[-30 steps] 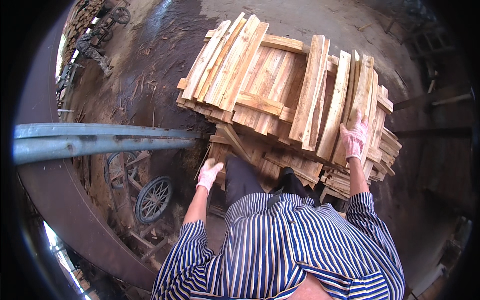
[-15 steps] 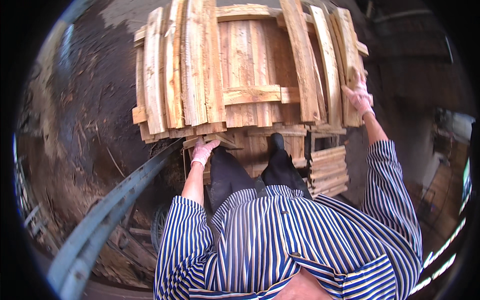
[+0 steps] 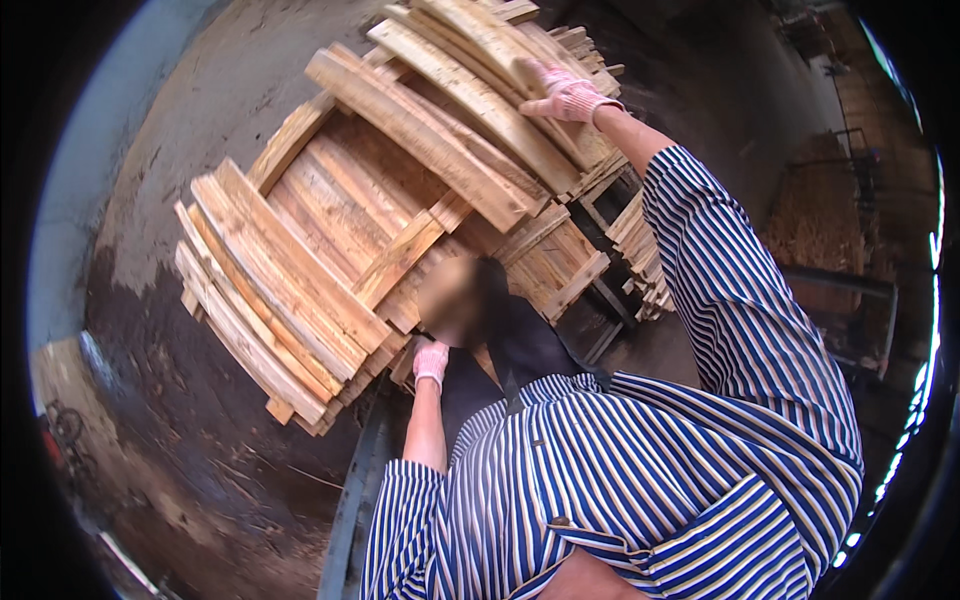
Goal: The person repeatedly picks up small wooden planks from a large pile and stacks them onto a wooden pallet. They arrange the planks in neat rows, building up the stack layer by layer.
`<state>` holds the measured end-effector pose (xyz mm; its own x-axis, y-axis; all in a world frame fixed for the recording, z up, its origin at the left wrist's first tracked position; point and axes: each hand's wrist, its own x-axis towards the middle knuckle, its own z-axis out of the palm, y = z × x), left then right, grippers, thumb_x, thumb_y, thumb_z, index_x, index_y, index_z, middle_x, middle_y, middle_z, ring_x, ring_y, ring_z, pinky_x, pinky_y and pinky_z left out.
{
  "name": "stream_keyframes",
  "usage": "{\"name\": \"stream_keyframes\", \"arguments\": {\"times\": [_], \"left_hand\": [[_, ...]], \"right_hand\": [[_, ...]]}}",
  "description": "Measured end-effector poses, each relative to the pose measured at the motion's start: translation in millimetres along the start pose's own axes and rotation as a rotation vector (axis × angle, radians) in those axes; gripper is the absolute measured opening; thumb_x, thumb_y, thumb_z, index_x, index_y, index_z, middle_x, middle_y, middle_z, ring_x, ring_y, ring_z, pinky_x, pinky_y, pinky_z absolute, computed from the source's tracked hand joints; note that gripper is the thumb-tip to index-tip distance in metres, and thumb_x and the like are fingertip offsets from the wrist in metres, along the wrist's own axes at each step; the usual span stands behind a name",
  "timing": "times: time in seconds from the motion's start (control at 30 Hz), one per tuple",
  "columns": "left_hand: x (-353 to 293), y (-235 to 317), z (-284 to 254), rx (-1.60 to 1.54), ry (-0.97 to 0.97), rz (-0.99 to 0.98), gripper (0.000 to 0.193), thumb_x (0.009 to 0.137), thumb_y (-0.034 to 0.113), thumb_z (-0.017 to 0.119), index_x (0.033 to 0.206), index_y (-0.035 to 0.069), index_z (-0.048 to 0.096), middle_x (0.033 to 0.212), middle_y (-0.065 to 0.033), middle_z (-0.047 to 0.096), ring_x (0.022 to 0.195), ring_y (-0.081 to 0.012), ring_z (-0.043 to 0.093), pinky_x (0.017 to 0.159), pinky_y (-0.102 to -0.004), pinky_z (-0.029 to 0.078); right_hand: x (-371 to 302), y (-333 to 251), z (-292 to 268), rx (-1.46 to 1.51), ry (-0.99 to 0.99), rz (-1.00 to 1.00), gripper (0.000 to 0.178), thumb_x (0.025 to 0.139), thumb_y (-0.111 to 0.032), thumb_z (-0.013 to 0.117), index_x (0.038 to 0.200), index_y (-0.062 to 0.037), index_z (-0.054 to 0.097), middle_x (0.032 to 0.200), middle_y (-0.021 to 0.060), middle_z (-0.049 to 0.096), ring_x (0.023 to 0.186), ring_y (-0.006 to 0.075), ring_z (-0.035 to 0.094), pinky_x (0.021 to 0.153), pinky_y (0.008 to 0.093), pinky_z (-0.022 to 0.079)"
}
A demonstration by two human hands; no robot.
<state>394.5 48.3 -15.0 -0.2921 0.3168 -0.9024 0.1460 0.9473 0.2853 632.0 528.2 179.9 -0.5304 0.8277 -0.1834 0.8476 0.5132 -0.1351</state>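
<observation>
A stack of slatted wooden pallets (image 3: pixel 395 270) fills the upper middle, tilted in view, with loose boards lying across its top. My right hand (image 3: pixel 565 95), in a pink-and-white glove, rests on the boards at the far right side. Its thumb and fingers are apart on the wood. Low at the stack's near edge is my left hand (image 3: pixel 430 362), gloved alike, its fingers curled in by the wood beside my leg. What it grips is hidden. One long board (image 3: pixel 430 135) lies right of the gap in the stack's top, and several boards (image 3: pixel 285 270) lie left of it.
A blue-grey metal beam (image 3: pixel 358 490) runs beside my left arm. Stacked wood pieces (image 3: pixel 640 255) sit right of the pallets, by a dark metal frame. Farther right stands a cart-like frame (image 3: pixel 835 320). The ground at left is dark, with scattered debris (image 3: pixel 240 470).
My view has turned, so the pallet stack now appears slanted and farther left. My right hand still lies on the right-hand boards; my left hand stays low at the near edge, its fingers more curled.
</observation>
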Motion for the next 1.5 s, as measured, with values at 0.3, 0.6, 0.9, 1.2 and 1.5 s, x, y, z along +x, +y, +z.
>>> {"name": "stream_keyframes", "arguments": {"times": [0.3,0.6,0.9,1.2,1.5], "left_hand": [[-178.8,27.3,-127.6,-0.489,-0.148,0.378,0.064,0.093,0.034,0.074,0.144,0.003,0.050,0.127,-0.0114,0.065,0.108,-0.0190,0.064,0.088,-0.0315,0.053],[-108.9,-3.5,-301.7,-0.646,1.000,0.628,0.077,0.089,0.024,0.079,0.147,-0.005,0.038,0.138,-0.0222,0.056,0.124,-0.0302,0.058,0.109,-0.0371,0.044],[-47.6,60.9,-301.0,0.219,0.887,0.106,0.075,0.092,0.054,0.060,0.146,0.005,0.047,0.158,-0.0233,0.035,0.146,-0.0443,0.031,0.120,-0.0480,0.029],[-102.3,24.8,-352.2,-1.058,0.333,0.440,0.057,0.094,0.029,0.070,0.140,0.001,0.049,0.136,-0.0197,0.058,0.103,-0.0326,0.070,0.075,-0.0469,0.065],[-45.8,-39.1,-359.4,-0.765,0.529,0.521,0.067,0.095,0.037,0.069,0.147,0.008,0.039,0.132,-0.0160,0.058,0.113,-0.0299,0.063,0.081,-0.0420,0.061]], "right_hand": [[-51.4,-37.2,-22.4,-0.149,0.120,0.128,0.081,0.087,-0.049,0.068,0.155,-0.0187,0.036,0.158,0.0252,0.033,0.143,0.0391,0.038,0.118,0.0459,0.034],[-57.3,-331.5,68.8,0.790,-0.071,-0.261,0.088,0.090,-0.052,0.065,0.159,-0.0115,0.027,0.163,0.0174,0.028,0.152,0.0308,0.025,0.124,0.0373,0.023],[-53.6,-513.3,69.1,0.566,-0.167,-0.005,0.089,0.076,-0.045,0.079,0.147,-0.0065,0.041,0.143,0.0271,0.045,0.133,0.0424,0.046,0.107,0.0504,0.043],[-16.2,-465.2,69.1,0.928,-0.213,0.132,0.041,0.079,-0.020,0.073,0.114,-0.0011,0.061,0.098,0.0204,0.069,0.089,0.0285,0.068,0.082,0.0440,0.056],[-15.8,-398.4,26.3,-0.047,0.018,0.171,0.078,0.079,-0.026,0.080,0.143,-0.0066,0.040,0.125,0.0156,0.052,0.114,0.0332,0.058,0.089,0.0470,0.056]]}}
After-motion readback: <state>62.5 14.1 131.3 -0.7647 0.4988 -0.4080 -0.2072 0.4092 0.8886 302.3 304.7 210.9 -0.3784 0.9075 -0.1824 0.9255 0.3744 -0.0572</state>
